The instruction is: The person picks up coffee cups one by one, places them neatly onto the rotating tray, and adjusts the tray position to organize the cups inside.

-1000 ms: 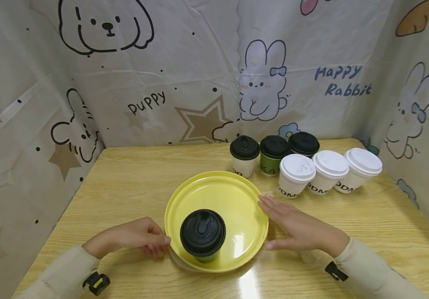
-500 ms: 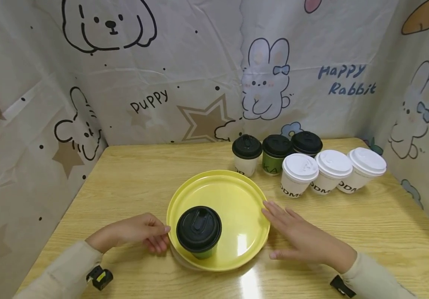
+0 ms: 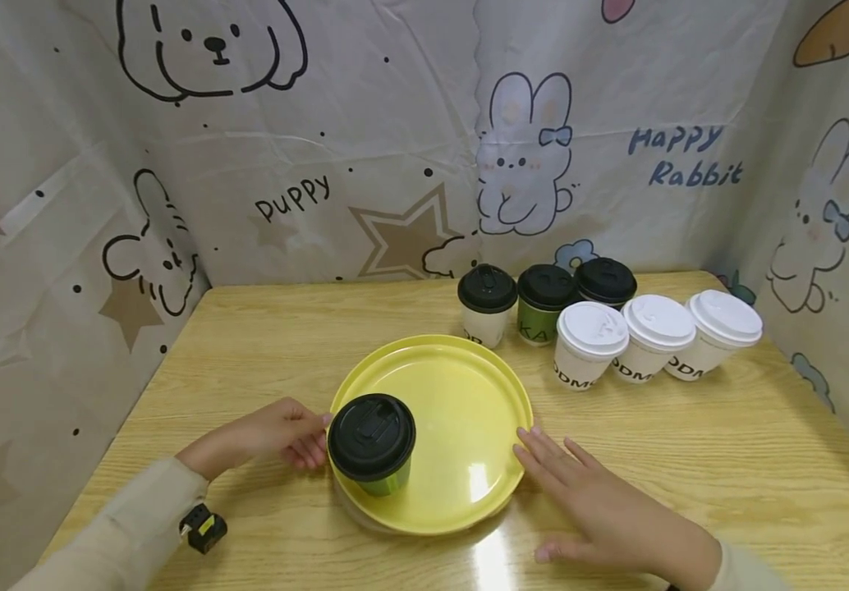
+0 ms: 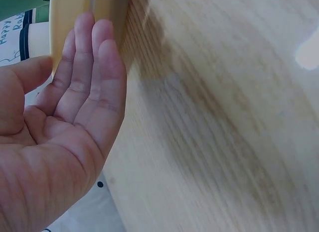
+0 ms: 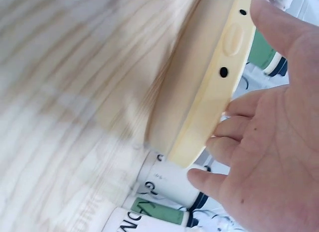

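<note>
A round yellow tray (image 3: 461,402) lies on the wooden table. Near its left rim stands a green paper cup with a black lid (image 3: 371,435). My left hand (image 3: 280,431) is at the tray's left edge, thumb at the upper rim and fingers against the side wall, which the left wrist view shows as a pale yellow band (image 4: 70,13). On the opposite side, my right hand (image 3: 594,513) has its fingers stretched out, fingertips at the right rim and thumb spread away. Holes show in the tray's side (image 5: 214,87) in the right wrist view.
Behind the tray to the right, a black-lidded white cup (image 3: 485,308), a green cup (image 3: 539,312) and another black lid (image 3: 606,281) stand in a row. Before them are three white-lidded cups (image 3: 591,345). A printed curtain (image 3: 387,115) encloses the table.
The tray has turned clockwise in place, taking the green cup leftward and away from me. My left hand has moved slightly away from me along the rim; my right hand has come nearer.
</note>
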Action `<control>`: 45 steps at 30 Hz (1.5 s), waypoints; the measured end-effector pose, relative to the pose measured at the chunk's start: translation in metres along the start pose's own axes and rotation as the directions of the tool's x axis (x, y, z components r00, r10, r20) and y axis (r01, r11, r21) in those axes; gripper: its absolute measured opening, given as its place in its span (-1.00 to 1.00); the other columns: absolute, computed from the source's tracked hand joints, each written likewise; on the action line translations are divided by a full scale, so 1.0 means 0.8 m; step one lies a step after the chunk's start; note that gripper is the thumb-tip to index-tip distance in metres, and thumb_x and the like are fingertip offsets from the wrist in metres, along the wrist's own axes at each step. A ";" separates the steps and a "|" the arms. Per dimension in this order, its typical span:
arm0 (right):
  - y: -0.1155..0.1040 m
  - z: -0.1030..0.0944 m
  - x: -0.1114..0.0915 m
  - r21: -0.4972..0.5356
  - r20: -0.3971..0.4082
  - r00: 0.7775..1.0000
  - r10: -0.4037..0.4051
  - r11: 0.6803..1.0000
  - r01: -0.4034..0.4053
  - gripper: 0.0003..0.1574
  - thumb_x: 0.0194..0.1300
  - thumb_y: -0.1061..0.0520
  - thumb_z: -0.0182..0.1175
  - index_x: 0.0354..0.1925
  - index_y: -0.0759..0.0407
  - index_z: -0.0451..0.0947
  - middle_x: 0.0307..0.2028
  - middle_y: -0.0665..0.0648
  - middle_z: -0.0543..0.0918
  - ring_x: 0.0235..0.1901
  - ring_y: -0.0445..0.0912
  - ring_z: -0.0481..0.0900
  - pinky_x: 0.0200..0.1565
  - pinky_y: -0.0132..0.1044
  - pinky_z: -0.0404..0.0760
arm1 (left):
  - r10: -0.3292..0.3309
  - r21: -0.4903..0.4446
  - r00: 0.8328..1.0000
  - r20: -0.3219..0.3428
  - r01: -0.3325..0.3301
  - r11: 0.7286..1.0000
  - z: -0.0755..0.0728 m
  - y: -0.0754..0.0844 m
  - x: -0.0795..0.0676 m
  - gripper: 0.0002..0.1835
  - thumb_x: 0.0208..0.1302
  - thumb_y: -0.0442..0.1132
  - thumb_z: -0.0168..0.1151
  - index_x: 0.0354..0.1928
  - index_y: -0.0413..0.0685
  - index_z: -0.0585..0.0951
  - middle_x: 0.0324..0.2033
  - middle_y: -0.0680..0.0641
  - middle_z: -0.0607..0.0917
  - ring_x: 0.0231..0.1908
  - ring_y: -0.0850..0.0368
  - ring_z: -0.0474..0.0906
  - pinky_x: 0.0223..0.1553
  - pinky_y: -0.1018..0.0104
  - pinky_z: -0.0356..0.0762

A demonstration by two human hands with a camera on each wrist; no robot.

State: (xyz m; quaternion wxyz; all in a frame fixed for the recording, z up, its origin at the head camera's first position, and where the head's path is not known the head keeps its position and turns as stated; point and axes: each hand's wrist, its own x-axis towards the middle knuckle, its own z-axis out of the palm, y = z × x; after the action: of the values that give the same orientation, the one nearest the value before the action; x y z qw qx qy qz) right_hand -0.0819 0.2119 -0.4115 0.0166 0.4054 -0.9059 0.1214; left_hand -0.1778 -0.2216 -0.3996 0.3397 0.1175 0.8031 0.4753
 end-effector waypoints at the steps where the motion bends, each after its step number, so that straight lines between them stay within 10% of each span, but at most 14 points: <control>1: -0.002 0.000 -0.001 -0.005 0.004 1.000 -0.002 1.000 0.002 0.27 0.09 -0.48 0.16 0.48 0.20 -0.02 0.47 0.25 0.03 0.43 0.13 0.05 0.35 -0.46 -0.54 | 0.000 0.004 1.000 -0.008 0.000 1.000 -0.001 0.001 0.001 -0.53 0.51 -0.09 -0.11 -0.35 -0.34 0.61 -0.48 -0.13 0.71 -0.46 0.13 0.65 -0.38 0.23 0.64; 17: -0.015 -0.007 0.001 -0.043 -0.024 0.999 0.036 0.998 -0.037 0.14 0.21 -0.41 0.11 0.47 0.20 0.00 0.48 0.19 0.01 0.44 0.10 0.03 0.38 -0.42 -0.46 | -0.009 0.040 0.999 -0.031 0.010 0.999 -0.006 0.010 -0.001 -0.55 0.50 -0.13 -0.10 -0.32 -0.36 0.62 -0.45 -0.16 0.72 -0.44 0.13 0.66 -0.36 0.25 0.65; 30: 0.033 -0.021 0.017 0.090 0.048 0.989 0.143 0.985 -0.147 0.10 0.27 -0.27 0.17 0.49 0.17 -0.09 0.49 0.16 -0.08 0.47 0.06 -0.09 0.35 0.16 0.06 | 0.003 0.004 0.980 0.201 -0.004 1.000 0.016 0.009 -0.025 -0.67 0.32 -0.17 0.13 -0.19 -0.37 0.65 -0.34 -0.17 0.74 -0.32 0.09 0.68 -0.25 0.24 0.64; 45: 0.049 -0.013 0.027 0.096 0.056 0.990 0.126 0.987 -0.131 0.02 0.32 -0.29 0.09 0.49 0.16 -0.03 0.50 0.15 -0.08 0.47 0.08 -0.10 0.36 0.15 0.02 | 0.002 -0.037 0.978 0.208 0.006 0.999 0.043 0.007 -0.026 -0.67 0.36 -0.17 0.15 -0.29 -0.40 0.64 -0.41 -0.27 0.73 -0.41 0.13 0.68 -0.41 0.36 0.60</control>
State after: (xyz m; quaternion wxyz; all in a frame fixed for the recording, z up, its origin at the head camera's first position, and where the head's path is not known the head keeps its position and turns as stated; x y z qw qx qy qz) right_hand -0.1265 0.2238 -0.4065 -0.0342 0.3496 -0.9231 0.1568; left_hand -0.1404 -0.2057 -0.3968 0.4243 0.1592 0.7544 0.4750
